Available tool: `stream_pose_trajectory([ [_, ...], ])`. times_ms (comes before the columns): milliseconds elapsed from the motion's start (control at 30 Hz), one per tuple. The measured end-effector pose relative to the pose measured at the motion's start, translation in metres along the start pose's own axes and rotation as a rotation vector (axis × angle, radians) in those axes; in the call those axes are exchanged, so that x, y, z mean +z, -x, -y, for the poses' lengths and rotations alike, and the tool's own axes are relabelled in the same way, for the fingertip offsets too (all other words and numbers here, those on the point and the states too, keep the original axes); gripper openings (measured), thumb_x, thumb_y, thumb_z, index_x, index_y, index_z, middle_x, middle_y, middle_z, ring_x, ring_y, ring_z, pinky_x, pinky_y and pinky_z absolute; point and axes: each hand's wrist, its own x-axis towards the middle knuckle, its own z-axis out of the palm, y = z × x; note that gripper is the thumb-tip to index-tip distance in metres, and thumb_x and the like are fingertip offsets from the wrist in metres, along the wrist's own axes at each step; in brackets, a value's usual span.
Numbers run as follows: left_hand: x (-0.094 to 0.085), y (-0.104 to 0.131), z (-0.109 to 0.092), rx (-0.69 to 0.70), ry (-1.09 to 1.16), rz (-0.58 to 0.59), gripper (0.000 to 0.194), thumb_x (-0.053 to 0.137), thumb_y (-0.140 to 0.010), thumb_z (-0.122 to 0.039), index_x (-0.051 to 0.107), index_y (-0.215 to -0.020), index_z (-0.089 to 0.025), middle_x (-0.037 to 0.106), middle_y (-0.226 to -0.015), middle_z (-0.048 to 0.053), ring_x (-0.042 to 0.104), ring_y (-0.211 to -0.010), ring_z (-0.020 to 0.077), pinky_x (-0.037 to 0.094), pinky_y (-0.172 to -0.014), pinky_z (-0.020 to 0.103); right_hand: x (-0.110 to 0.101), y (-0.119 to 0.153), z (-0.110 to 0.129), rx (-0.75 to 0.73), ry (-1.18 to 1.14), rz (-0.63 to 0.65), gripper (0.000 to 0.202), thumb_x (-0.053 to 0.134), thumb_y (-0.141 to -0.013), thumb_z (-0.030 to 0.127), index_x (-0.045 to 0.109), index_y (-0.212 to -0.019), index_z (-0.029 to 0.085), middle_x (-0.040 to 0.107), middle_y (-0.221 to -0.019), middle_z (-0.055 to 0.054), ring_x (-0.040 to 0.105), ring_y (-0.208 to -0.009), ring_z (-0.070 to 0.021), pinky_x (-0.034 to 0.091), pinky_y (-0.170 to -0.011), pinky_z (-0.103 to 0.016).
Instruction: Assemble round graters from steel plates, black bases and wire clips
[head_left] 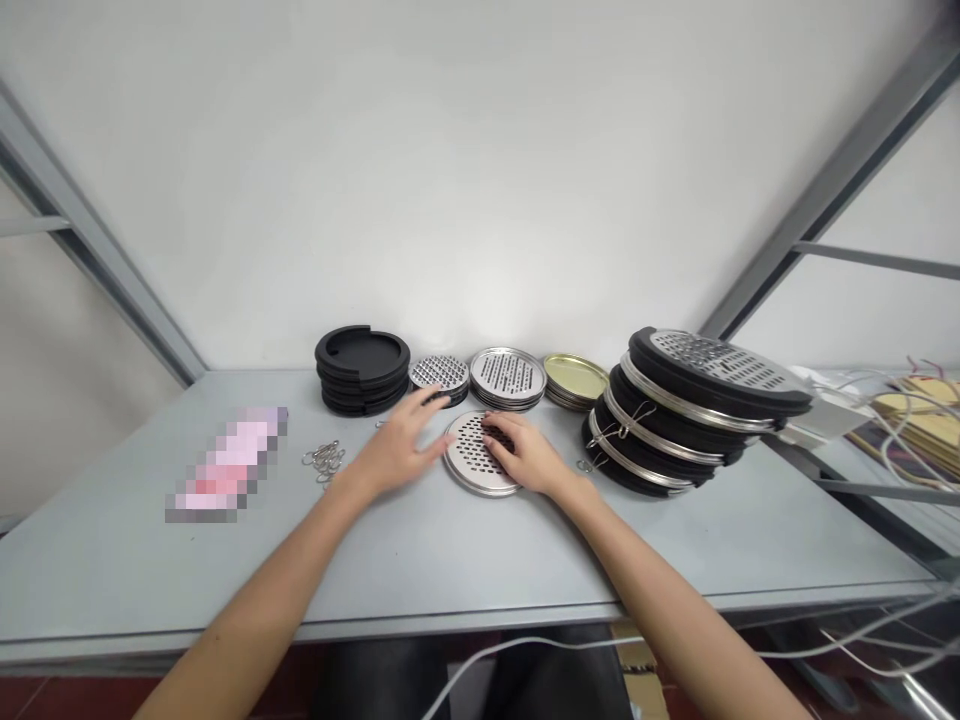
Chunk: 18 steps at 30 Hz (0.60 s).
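A round perforated metal plate lies flat near the middle of the table, its slotted face up and a silver rim beneath. My right hand is on the plate's right side, thumb and fingers bent over the top, covering that part of the rim. Just left of the plate, my left hand hovers with fingers spread and holds nothing. Its thumb points toward the plate's left edge; I cannot tell whether they touch. Farther left lie several small metal wire clips, and another small piece shows behind the left hand.
Along the wall stand black rings, small perforated discs, larger slotted plates and gold-coloured lids. At right leans a tall stack of black-and-silver assemblies with wire clips. A blurred pink item lies left. White cables hang in front.
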Motion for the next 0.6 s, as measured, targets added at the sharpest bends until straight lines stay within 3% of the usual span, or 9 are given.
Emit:
stream_pose_trajectory([
  [100,-0.04,-0.001,0.013,0.013,-0.091,-0.306,0.037,0.051,-0.093,-0.04,0.057,-0.125,-0.022,0.053,-0.138,0.01,0.048,-0.13,0.0261,0.038,-0.111,0.044,-0.002,-0.001,0.0,-0.022,-0.001,0.012,0.031,0.053,-0.092,0.031,0.065,-0.115,0.014,0.066,-0.121,-0.015,0.06,-0.115,-0.0258,0.046,-0.103,-0.044],
  [200,-0.087,0.0,0.038,0.053,-0.217,-0.36,0.038,0.06,-0.087,-0.041,0.059,-0.121,-0.023,0.055,-0.134,0.007,0.052,-0.125,0.0252,0.039,-0.11,0.043,-0.004,-0.002,0.0,-0.043,0.011,0.018,0.031,0.053,-0.092,0.03,0.066,-0.115,0.014,0.066,-0.122,-0.015,0.06,-0.115,-0.026,0.046,-0.102,-0.043],
  [267,-0.114,0.0,0.061,0.021,-0.282,-0.307,0.046,0.063,-0.084,-0.046,0.058,-0.125,-0.024,0.057,-0.132,0.005,0.053,-0.124,0.0254,0.038,-0.111,0.042,-0.005,-0.003,0.001,-0.051,0.023,0.025,0.031,0.053,-0.092,0.03,0.065,-0.116,0.013,0.065,-0.123,-0.016,0.059,-0.116,-0.0266,0.047,-0.102,-0.044],
  [367,-0.14,-0.003,0.097,-0.062,-0.329,-0.101,0.067,0.061,-0.08,-0.06,0.051,-0.134,-0.023,0.056,-0.136,0.008,0.052,-0.125,0.0284,0.039,-0.109,0.044,-0.006,-0.003,0.002,-0.056,0.028,0.029,0.032,0.053,-0.092,0.029,0.065,-0.117,0.013,0.064,-0.124,-0.016,0.059,-0.116,-0.0267,0.047,-0.101,-0.044],
  [467,-0.148,-0.011,0.126,-0.056,-0.376,0.131,0.077,0.052,-0.076,-0.075,0.058,-0.128,-0.018,0.058,-0.134,0.011,0.05,-0.127,0.0317,0.038,-0.107,0.049,-0.006,-0.002,0.001,-0.056,0.028,0.026,0.032,0.053,-0.093,0.029,0.065,-0.117,0.013,0.063,-0.125,-0.016,0.058,-0.117,-0.0259,0.046,-0.102,-0.043],
  [600,-0.148,-0.022,0.142,-0.047,-0.477,0.244,0.079,0.042,-0.077,-0.082,0.065,-0.11,-0.015,0.063,-0.121,0.011,0.058,-0.109,0.0271,0.046,-0.094,0.048,-0.006,-0.002,-0.001,-0.065,0.032,0.035,0.033,0.051,-0.094,0.03,0.065,-0.119,0.013,0.062,-0.126,-0.017,0.057,-0.118,-0.0251,0.045,-0.104,-0.042],
])
